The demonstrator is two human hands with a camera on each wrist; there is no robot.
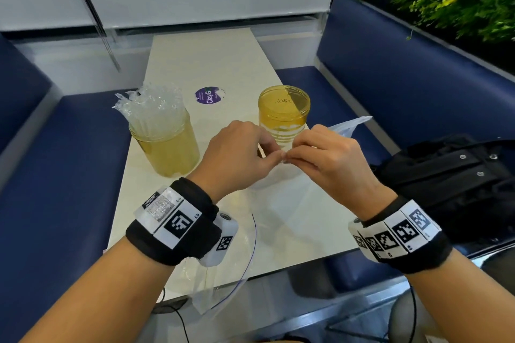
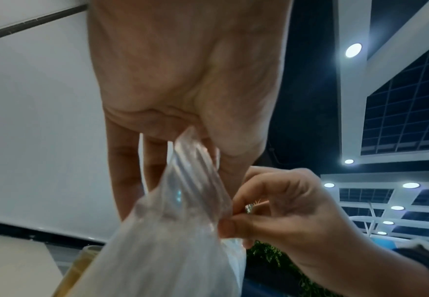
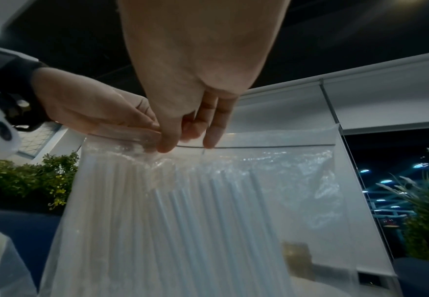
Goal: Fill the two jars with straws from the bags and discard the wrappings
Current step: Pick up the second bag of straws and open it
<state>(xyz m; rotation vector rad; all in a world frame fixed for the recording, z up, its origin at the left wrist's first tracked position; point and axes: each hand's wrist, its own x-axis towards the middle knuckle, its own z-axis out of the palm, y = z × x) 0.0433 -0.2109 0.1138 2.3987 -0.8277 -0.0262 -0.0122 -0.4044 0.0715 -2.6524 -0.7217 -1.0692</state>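
Observation:
Both hands meet above the table and pinch the top seal of a clear bag [image 1: 278, 184] full of white straws [image 3: 183, 201]. My left hand [image 1: 274, 156] grips the left part of the seal. My right hand [image 1: 289, 157] pinches it right beside, fingertips nearly touching. In the right wrist view the bag [image 3: 208, 211] hangs down from the fingers [image 3: 166, 144], its seal line still straight to the right. A yellow jar [image 1: 164, 145] on the left is packed with wrapped straws [image 1: 153, 108]. The second yellow jar [image 1: 284, 111] stands behind my hands, with no straws visible in it.
An empty clear wrapping [image 1: 223, 273] lies on the white table [image 1: 195, 64] near its front edge. A purple sticker [image 1: 210, 96] sits between the jars. Blue benches flank the table; a black bag [image 1: 451, 175] lies on the right bench.

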